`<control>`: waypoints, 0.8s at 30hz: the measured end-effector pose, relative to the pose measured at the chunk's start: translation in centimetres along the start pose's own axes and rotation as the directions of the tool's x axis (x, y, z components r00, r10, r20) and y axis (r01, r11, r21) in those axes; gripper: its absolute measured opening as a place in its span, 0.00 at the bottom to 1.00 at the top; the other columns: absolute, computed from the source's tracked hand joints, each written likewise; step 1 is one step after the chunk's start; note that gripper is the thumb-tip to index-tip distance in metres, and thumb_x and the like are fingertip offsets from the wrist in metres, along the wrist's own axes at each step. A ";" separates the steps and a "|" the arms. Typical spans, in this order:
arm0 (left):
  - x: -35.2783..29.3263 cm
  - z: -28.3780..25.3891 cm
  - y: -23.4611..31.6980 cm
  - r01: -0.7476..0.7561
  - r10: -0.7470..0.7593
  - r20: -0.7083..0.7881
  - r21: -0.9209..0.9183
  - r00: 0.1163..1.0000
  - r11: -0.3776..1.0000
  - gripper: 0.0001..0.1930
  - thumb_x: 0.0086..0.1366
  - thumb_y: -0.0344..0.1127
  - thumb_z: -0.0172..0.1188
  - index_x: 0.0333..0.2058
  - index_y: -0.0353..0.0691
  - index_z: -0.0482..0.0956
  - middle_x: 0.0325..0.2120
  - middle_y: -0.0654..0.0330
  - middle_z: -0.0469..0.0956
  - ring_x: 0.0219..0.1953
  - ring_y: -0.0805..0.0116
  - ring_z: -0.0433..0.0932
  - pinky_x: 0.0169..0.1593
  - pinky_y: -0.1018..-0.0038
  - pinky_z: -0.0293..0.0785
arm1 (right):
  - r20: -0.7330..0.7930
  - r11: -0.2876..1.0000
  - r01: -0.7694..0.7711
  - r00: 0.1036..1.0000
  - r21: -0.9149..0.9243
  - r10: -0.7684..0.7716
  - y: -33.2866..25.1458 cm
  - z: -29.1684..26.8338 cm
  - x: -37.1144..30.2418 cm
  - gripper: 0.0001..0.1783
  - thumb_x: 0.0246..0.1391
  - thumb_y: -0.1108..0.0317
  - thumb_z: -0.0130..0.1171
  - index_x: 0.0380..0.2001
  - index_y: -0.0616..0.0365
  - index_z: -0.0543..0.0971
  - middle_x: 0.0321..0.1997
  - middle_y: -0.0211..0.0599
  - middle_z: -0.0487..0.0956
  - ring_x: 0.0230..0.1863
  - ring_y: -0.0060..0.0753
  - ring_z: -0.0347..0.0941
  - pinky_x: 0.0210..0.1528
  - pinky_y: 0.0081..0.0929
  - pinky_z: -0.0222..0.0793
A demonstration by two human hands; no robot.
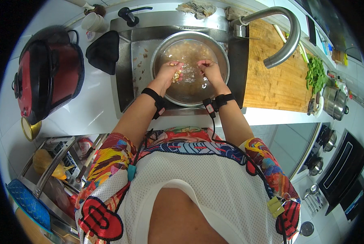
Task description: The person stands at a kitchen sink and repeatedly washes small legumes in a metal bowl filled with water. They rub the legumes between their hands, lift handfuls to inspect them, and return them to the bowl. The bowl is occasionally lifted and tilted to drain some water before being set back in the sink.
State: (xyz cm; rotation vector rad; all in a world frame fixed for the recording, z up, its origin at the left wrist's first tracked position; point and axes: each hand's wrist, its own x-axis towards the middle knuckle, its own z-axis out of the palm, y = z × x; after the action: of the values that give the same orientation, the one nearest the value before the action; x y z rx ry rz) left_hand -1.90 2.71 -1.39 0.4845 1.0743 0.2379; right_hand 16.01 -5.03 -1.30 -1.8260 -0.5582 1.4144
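Clearly, I had pale kernels [176, 76] cupped in the left hand [167, 74], inside the round steel basin [222, 55]; the right hand [211, 71] sat opposite, fingertips drawn together, contents unclear. Submerged kernels [190, 49] lay beyond both hands.

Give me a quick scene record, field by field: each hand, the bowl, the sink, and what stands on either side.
Left hand: over the bowl, holding pale kernels
Right hand: over the bowl, fingers drawn together; whether they hold anything is unclear
Bowl: round, metal, in the sink
Bowl contents: cloudy brownish water, more kernels toward the far side
Sink: metal, brown scraps left of the bowl
Left side: red and black cooker
Right side: wooden board, leafy greens
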 end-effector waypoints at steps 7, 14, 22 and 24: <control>0.7 -0.4 -0.2 0.043 -0.043 0.009 -0.043 0.999 0.998 0.07 0.62 0.34 0.54 0.35 0.38 0.73 0.22 0.63 0.73 0.20 0.72 0.72 0.21 0.76 0.71 | 0.117 0.661 -0.152 0.988 0.734 0.098 -0.1 -1.3 -0.6 0.08 0.56 0.72 0.47 0.38 0.62 0.71 0.37 0.43 0.77 0.34 0.32 0.76 0.38 0.27 0.75; 0.6 -0.2 -0.5 0.039 -0.038 0.025 -0.024 0.999 0.999 0.09 0.61 0.33 0.55 0.39 0.38 0.74 0.28 0.61 0.76 0.24 0.71 0.75 0.25 0.75 0.75 | 0.218 0.466 -0.217 0.975 0.858 0.051 -0.4 -1.8 -0.2 0.15 0.61 0.61 0.41 0.41 0.61 0.69 0.43 0.47 0.76 0.42 0.38 0.74 0.46 0.35 0.71; -0.1 0.3 -0.3 0.057 -0.058 -0.007 -0.038 0.998 0.998 0.09 0.62 0.37 0.54 0.39 0.40 0.74 0.29 0.63 0.74 0.27 0.73 0.75 0.28 0.74 0.76 | 0.257 0.482 -0.250 0.965 0.840 0.053 -0.6 -1.5 -1.2 0.21 0.63 0.53 0.34 0.44 0.60 0.67 0.46 0.47 0.75 0.45 0.39 0.74 0.47 0.33 0.70; -0.1 0.3 -0.3 0.045 -0.045 -0.002 -0.045 0.999 0.998 0.10 0.62 0.38 0.54 0.39 0.41 0.74 0.29 0.64 0.74 0.28 0.73 0.75 0.29 0.74 0.77 | 0.222 0.534 -0.224 0.973 0.815 0.069 -0.2 -1.4 -1.1 0.17 0.61 0.58 0.40 0.43 0.60 0.69 0.43 0.45 0.76 0.43 0.36 0.74 0.46 0.30 0.70</control>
State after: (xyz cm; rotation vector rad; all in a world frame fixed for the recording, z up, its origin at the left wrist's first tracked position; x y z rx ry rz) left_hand -1.67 2.31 -1.31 0.4195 1.0795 0.2229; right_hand 17.06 -6.15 -0.26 -0.9671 0.2360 1.5637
